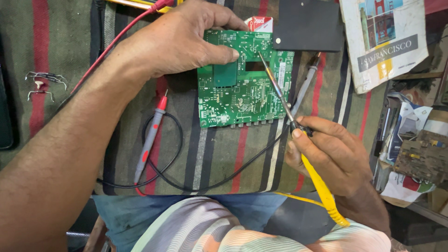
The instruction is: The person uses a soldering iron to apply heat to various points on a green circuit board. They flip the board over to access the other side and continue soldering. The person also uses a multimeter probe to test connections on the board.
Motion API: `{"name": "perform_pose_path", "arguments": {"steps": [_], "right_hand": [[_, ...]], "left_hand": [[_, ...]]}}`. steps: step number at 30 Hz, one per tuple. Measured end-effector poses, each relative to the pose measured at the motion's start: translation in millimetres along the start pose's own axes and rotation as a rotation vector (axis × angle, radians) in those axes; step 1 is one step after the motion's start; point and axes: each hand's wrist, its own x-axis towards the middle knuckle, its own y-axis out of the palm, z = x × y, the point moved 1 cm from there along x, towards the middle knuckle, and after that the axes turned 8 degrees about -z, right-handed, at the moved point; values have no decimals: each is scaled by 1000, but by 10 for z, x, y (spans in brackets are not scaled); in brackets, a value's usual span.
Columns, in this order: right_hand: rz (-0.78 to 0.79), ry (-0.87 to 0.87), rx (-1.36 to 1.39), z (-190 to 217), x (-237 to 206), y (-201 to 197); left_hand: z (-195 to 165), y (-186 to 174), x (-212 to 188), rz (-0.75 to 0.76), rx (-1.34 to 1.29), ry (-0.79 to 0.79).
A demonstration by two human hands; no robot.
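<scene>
A green circuit board (242,93) lies on a striped cloth (219,154). My left hand (175,39) grips the board's upper left part, thumb pressed on its face. My right hand (333,156) holds a soldering iron with a yellow handle (322,189); its long metal tip (273,79) reaches up across the board and touches near the upper middle.
A grey and red meter probe (149,140) with black and red leads lies left of the board; a second grey probe (305,84) rests at its right edge. A black flat box (308,25) and a booklet (387,42) sit above. Metal clips (44,84) lie far left; clutter fills the right.
</scene>
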Motion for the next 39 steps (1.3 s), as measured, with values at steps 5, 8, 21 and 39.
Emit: {"name": "perform_pose_path", "arguments": {"steps": [5, 8, 21, 39], "right_hand": [[0, -81, -19, -33, -16, 29], [-8, -192, -41, -98, -40, 71], [145, 244, 26, -337, -180, -100], [-294, 621, 490, -1166, 945, 442]], "left_hand": [[-7, -8, -1, -5, 8, 4], [-8, -11, 5, -5, 6, 2], [-3, -31, 4, 2, -39, -27], [107, -4, 80, -18, -79, -79]]}}
